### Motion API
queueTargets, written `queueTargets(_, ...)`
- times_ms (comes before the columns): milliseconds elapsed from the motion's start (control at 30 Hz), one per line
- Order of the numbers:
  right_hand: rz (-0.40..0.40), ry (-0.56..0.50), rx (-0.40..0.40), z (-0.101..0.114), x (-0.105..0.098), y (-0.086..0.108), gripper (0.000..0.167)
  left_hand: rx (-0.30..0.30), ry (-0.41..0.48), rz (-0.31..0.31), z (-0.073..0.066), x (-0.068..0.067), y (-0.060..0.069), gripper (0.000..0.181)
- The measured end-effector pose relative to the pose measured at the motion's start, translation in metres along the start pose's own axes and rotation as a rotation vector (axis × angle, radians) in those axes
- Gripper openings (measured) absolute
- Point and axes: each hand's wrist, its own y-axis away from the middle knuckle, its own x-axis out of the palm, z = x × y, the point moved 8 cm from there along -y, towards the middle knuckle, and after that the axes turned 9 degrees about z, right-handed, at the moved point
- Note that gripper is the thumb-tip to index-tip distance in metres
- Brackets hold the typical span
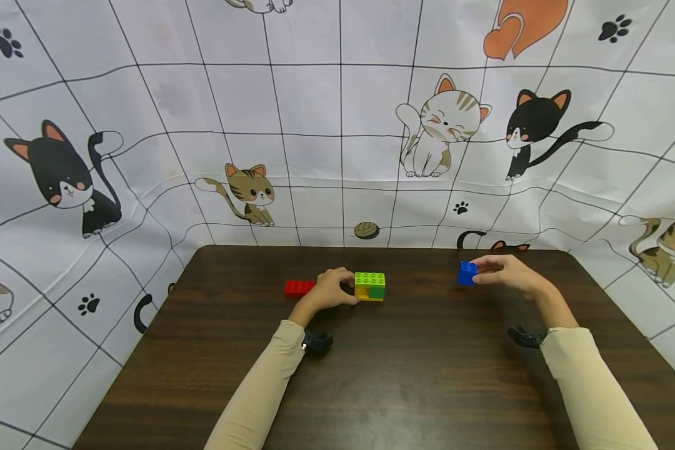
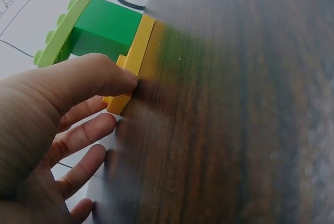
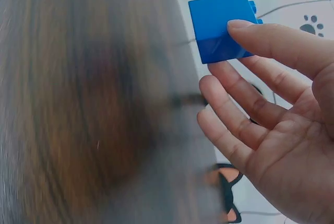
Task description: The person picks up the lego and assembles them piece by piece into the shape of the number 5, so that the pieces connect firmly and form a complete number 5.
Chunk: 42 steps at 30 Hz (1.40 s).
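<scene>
A small stack of toy building bricks (image 1: 377, 292) stands on the table: a lime plate on top, a green brick under its right part, a yellow plate (image 2: 141, 46) at the bottom. Under the lime plate's left part there is a gap. My left hand (image 1: 332, 290) pinches the yellow plate's left end, thumb on the near side; its other fingers are loosely bent. Over at the right, my right hand (image 1: 509, 274) holds a blue brick (image 1: 467, 273) between thumb and fingers, above the table. The blue brick's studs (image 3: 253, 7) point away from the table in the right wrist view.
A red brick (image 1: 299, 288) lies just left of my left hand, partly covered by it. The dark wooden table (image 1: 405, 375) ends at a back edge close behind the bricks. Behind it hangs a white sheet (image 1: 315, 100) with cat drawings.
</scene>
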Motion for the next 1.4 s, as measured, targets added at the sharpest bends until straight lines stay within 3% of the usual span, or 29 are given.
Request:
queueTargets(333,0.03,-0.055,-0.08,0.033,0.02,-0.015,0.048,0.005,-0.007,-0.003,-0.001,0.0,0.001,0.03)
queueTargets(900,0.053,-0.125,-0.223,0.112,0.062,-0.046,0.046,0.009,-0.003,-0.018,-0.002,-0.001,0.001,0.028)
queueTargets(1400,0.065,-0.168,-0.278,0.15,0.095,-0.067,0.047,0.005,-0.006,-0.019,0.0,-0.001,0.0,0.029)
